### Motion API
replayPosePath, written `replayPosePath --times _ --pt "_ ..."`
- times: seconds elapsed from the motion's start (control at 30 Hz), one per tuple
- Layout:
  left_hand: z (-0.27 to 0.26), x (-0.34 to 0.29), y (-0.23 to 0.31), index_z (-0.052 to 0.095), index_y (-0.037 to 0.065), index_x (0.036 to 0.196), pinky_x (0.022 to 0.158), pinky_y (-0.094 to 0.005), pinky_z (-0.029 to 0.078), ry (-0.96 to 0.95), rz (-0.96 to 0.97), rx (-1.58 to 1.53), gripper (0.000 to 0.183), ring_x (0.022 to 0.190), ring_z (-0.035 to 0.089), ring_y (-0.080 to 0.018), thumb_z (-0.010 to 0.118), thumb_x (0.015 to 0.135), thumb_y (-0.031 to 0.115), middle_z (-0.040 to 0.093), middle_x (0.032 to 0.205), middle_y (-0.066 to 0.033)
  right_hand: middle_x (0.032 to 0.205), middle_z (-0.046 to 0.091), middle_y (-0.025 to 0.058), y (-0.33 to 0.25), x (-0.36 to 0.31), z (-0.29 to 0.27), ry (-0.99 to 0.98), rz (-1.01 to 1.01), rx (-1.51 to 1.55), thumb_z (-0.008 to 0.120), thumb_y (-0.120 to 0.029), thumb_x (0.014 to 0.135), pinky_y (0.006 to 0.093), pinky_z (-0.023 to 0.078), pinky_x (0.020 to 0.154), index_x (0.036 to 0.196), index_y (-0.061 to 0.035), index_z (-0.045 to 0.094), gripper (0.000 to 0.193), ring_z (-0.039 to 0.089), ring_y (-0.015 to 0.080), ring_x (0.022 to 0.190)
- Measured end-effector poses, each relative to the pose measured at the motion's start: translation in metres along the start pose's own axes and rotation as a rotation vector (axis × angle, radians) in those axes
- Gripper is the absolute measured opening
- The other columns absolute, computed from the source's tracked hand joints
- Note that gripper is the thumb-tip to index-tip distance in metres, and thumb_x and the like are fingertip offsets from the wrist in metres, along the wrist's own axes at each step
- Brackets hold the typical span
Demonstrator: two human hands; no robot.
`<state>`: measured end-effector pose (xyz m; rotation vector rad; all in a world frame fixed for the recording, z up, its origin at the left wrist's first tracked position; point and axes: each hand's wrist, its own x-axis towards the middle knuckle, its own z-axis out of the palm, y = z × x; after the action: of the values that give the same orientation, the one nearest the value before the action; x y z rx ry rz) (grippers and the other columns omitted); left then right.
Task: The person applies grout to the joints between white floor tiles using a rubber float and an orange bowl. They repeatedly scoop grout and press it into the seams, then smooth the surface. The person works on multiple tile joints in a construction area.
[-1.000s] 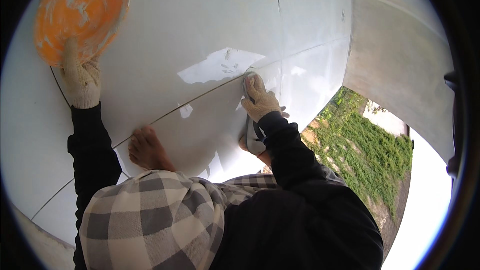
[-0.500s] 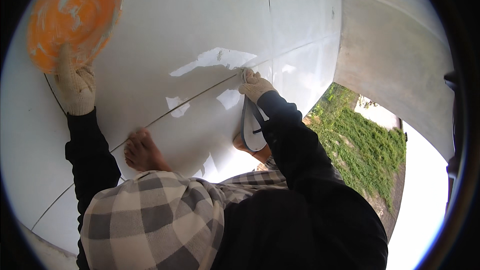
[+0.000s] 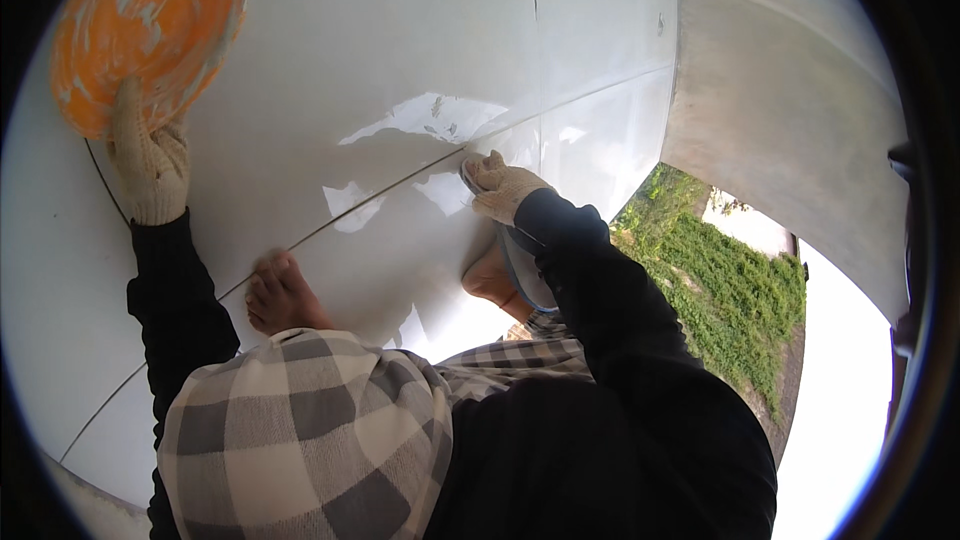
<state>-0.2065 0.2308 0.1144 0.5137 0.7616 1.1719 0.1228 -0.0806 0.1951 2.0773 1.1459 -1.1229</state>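
My left hand [image 3: 153, 165], in a cream knitted glove, grips the lower rim of a round orange plate [image 3: 150, 25] smeared with pale paste, thumb on top. In a matching glove, my right hand [image 3: 505, 188] is closed at the dark seam [image 3: 385, 190] between pale boards. A small, flat, round-edged thing shows at its fingertips, but its kind is unclear. Just above that hand, a bright irregular patch [image 3: 435, 118] bears dark smears beside the seam. A grey-blue flip-flop [image 3: 530, 275] lies partly hidden under my right forearm.
A bare foot [image 3: 285, 295] stands on the boards near the seam, and another [image 3: 492, 278] is by the flip-flop. Checked cloth [image 3: 300, 420] covers my lap. A grey wall [image 3: 780, 120] rises at the right, with green plants [image 3: 730, 285] beyond the boards' edge.
My right hand has shifted slightly left and down at the seam, and its forearm now covers more of the flip-flop. The left hand and plate have barely moved.
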Motion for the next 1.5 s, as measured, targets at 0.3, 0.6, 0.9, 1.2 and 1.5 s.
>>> replayPosePath --times 0.3,0.6,0.9,1.2,1.5 --pt "0.009 -0.006 0.004 0.038 0.013 0.147 0.109 -0.0413 0.050 -0.015 0.015 0.011 0.058 0.136 0.049 -0.0272 0.067 0.097 0.019 0.048 0.144 -0.0113 0.160 0.033 0.0223 -0.066 -0.016 0.001 0.112 0.288 0.063 0.061 -0.044 0.086 0.0463 0.044 0.108 0.155 -0.0230 0.039 0.075 0.052 0.0417 0.132" --pt "0.013 -0.009 0.002 0.035 0.013 0.150 0.113 -0.0454 0.046 -0.088 0.046 0.027 0.059 0.138 0.046 -0.0286 0.065 0.099 0.022 0.046 0.147 -0.0116 0.131 0.064 0.0176 0.043 0.011 -0.038 -0.083 0.040 -0.380 0.053 -0.027 0.093 0.0398 0.050 0.098 0.119 -0.0134 0.067 0.033 0.065 0.0335 0.115" --pt "0.006 -0.008 0.005 0.038 0.013 0.147 0.110 -0.0409 0.048 0.032 -0.023 0.018 0.057 0.133 0.050 -0.0259 0.066 0.098 0.018 0.046 0.145 -0.0101 0.150 0.043 0.0253 -0.055 -0.025 0.007 -0.169 -0.044 0.198 0.056 -0.029 0.093 0.0413 0.036 0.114 0.138 -0.0146 0.059 0.047 0.043 0.0389 0.138" --pt "-0.002 -0.011 0.007 0.038 0.014 0.148 0.111 -0.0422 0.047 -0.100 -0.030 -0.035 0.057 0.134 0.049 -0.0258 0.066 0.098 0.017 0.047 0.145 -0.0092 0.115 0.058 0.0193 -0.054 -0.024 -0.061 -0.067 0.026 0.389 0.061 -0.034 0.084 0.0367 0.050 0.082 0.114 -0.0053 0.059 0.042 0.060 0.0316 0.097" --pt "-0.004 -0.014 0.006 0.037 0.014 0.149 0.113 -0.0447 0.047 0.034 -0.039 -0.044 0.060 0.136 0.048 -0.0268 0.066 0.097 0.016 0.047 0.145 -0.0094 0.163 0.028 0.0150 -0.079 -0.054 -0.004 0.303 0.119 0.259 0.059 -0.050 0.087 0.0537 0.048 0.101 0.155 -0.0175 0.038 0.079 0.056 0.0484 0.116"
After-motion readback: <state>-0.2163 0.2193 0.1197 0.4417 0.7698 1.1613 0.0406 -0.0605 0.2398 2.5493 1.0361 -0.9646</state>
